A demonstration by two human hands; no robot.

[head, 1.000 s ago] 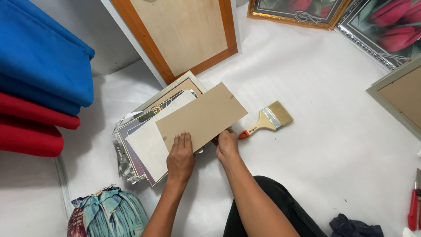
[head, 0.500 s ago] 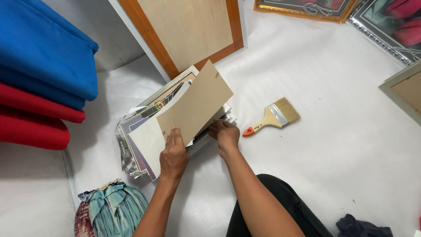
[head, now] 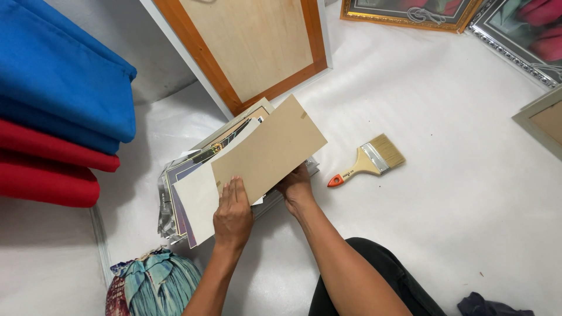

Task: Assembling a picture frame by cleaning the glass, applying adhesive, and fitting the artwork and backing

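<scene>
Both hands are pinching the brown board: left hand point(head: 233, 212) on its near edge, right hand point(head: 295, 186) underneath, lifting it off the picture stack point(head: 187, 187) on the floor; next I'm needing a steady tilt clear.

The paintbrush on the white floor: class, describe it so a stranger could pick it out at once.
Start at the stack of prints and boards under both hands. Just right of it, alone on the white floor, lies the paintbrush. It is the only tool there: pale wooden handle with an orange-red tip, metal band, wide tan bristles pointing up-right.
</scene>
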